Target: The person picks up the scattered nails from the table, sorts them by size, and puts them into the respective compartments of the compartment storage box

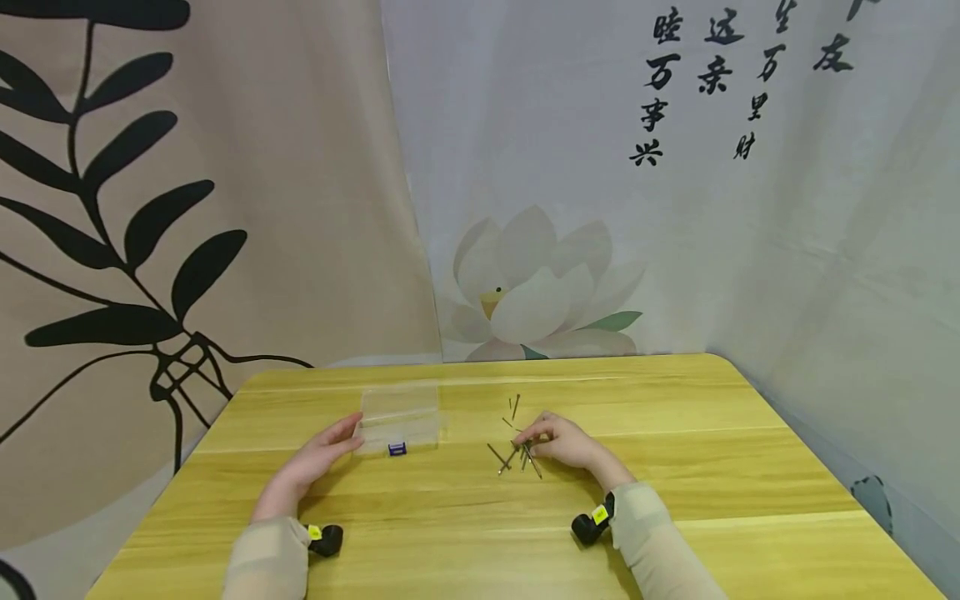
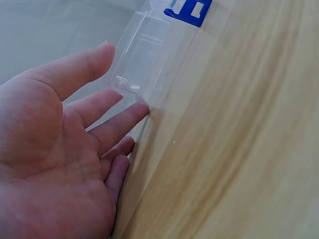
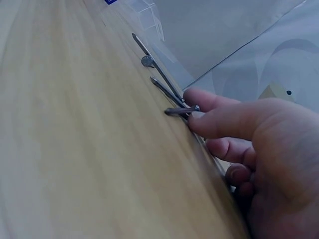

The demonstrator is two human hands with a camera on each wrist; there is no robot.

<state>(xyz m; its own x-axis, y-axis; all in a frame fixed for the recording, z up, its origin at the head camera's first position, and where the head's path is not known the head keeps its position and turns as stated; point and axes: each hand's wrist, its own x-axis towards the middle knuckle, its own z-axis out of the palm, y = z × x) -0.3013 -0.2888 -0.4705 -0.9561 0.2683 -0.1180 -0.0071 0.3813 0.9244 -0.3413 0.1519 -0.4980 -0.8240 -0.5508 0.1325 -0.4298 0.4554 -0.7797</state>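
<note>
A clear plastic box (image 1: 400, 417) with a blue latch (image 1: 397, 448) lies on the table. My left hand (image 1: 330, 454) is at its left side, thumb and fingers spread. In the left wrist view the left fingertips (image 2: 142, 108) are right at the box's end wall. To the right, my right hand (image 1: 566, 442) reaches down into a loose pile of metal nails (image 1: 504, 460). Its thumb and index finger pinch at a nail (image 3: 182, 110) in the right wrist view, the other fingers curled below. More nails (image 3: 154, 64) lie crossed beside the fingertips.
A few more nails (image 1: 515, 406) lie scattered farther back from the pile. The wooden table (image 1: 450, 525) ends at a back edge against a printed cloth (image 1: 525, 167). Dark wrist cameras (image 1: 326, 540) are strapped at both sleeves.
</note>
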